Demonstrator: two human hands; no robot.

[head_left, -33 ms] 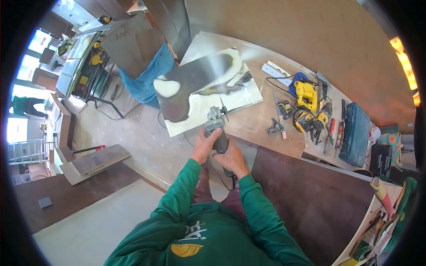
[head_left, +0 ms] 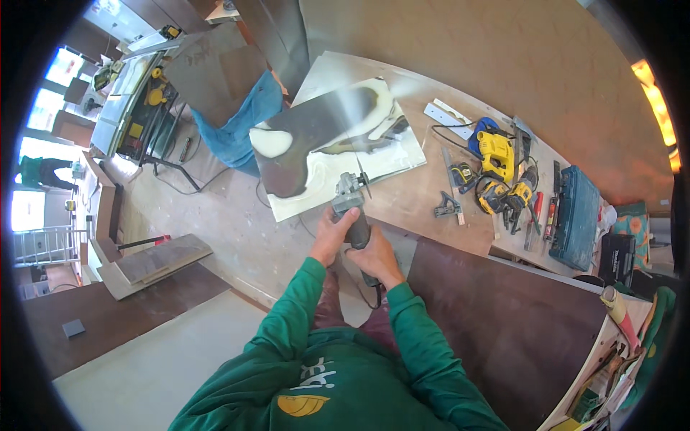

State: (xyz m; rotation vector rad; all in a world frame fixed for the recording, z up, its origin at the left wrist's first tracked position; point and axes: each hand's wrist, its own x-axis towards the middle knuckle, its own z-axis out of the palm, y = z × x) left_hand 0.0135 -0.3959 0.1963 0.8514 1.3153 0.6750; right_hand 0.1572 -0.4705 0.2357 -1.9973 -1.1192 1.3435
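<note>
Both my hands are closed around a grey angle grinder [head_left: 350, 202]. My left hand [head_left: 334, 233] wraps its front body just behind the head. My right hand [head_left: 379, 257] grips the rear of the dark handle, and the cord hangs below it. The thin disc [head_left: 364, 174] stands on edge at the front right of the grinder. It is over the near edge of a glossy panel [head_left: 277, 172] with dark and cream swirls; whether it touches the panel I cannot tell. A thin line runs across the panel ahead of the disc.
The panel lies on a wooden workbench [head_left: 417, 190]. To its right are a yellow jigsaw [head_left: 496, 154], yellow-black drills [head_left: 521, 192], a black clamp [head_left: 447, 206] and a blue tool case [head_left: 577, 215]. Blue cloth [head_left: 244, 118] hangs at left. Another person [head_left: 44, 172] stands far left.
</note>
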